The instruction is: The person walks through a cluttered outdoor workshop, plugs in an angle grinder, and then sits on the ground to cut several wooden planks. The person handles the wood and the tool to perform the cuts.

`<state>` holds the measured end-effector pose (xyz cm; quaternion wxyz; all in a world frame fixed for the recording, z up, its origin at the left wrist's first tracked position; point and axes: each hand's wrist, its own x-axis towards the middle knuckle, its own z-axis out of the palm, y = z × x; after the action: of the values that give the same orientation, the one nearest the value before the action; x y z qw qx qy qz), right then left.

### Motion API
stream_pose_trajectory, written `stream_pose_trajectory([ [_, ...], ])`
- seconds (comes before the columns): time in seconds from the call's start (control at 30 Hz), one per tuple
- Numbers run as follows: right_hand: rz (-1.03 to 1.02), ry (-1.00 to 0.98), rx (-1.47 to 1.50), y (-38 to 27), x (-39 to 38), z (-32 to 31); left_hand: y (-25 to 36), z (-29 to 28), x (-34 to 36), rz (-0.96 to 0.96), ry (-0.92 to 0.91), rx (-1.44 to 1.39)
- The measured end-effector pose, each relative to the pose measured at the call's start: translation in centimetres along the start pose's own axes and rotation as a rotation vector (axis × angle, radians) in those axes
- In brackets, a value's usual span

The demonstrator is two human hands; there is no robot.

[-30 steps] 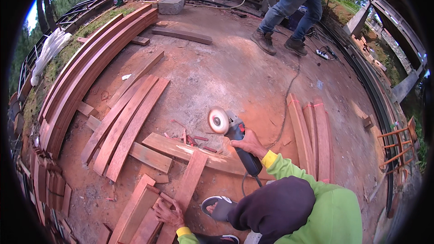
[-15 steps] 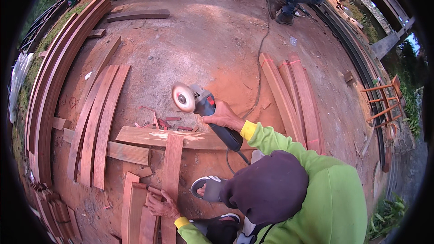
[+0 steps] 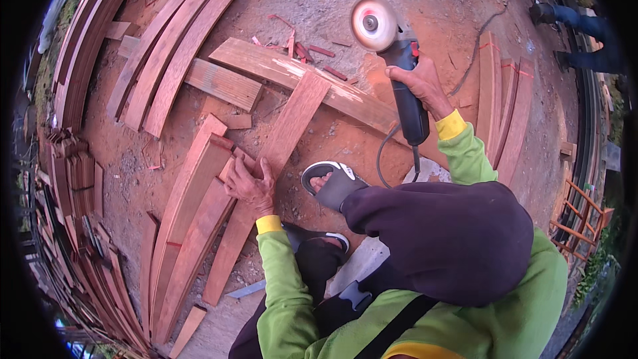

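Grinder [image 3: 411, 112] gripped in R hand [image 3: 424, 85], up-R of loosely spread L hand [image 3: 252, 189]; plank [image 3: 287, 129], slanted lower-L to upper-R, overlapped by latter.

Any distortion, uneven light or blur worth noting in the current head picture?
Head view: long stacked boards bow toward the rim; black fills the corners; the co-worker's legs look dim at the right edge; soft light falls around the left hand and angle grinder, both reasonably sharp.
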<state>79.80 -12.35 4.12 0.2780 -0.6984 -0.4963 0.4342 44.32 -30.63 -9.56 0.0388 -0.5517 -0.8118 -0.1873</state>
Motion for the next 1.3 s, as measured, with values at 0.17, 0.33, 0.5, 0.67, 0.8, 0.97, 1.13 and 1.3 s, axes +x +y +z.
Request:
stream_pose_trajectory([
  [0.17, 0.007, -0.021, -0.019, -0.7, -0.1, 1.8, 0.0, -1.1, -0.2, 0.092, -0.064, -0.049],
  [0.33, 0.034, -0.009, -0.022, -0.7, -0.1, 1.0, 3.2, -1.3, -0.1, 0.133, -0.323, 0.017],
  [0.5, 0.048, -0.015, -0.029, -0.9, -0.1, 0.1, 4.6, -0.4, 1.0, 0.099, -0.454, -0.016],
  [0.67, 0.036, 0.021, -0.039, -1.6, 0.0, 0.8, 9.6, 0.7, 4.9, 0.095, -0.458, -0.104],
  [0.8, 0.04, 0.064, -0.045, -0.8, 0.4, -0.5, 7.5, 0.5, 2.5, 0.01, -0.429, -0.159],
  [0.97, 0.077, 0.035, -0.048, 0.3, 0.7, 0.1, 3.1, -0.8, -0.9, 0.076, -0.446, -0.004],
  [1.13, 0.059, 0.054, -0.056, -0.9, 0.3, -0.5, 7.8, 1.6, 3.1, 0.123, -0.42, -0.111],
  [1.3, 0.009, 0.033, -0.042, -0.1, 0.9, -0.4, 8.0, 3.2, 3.1, 0.077, -0.332, -0.166],
])
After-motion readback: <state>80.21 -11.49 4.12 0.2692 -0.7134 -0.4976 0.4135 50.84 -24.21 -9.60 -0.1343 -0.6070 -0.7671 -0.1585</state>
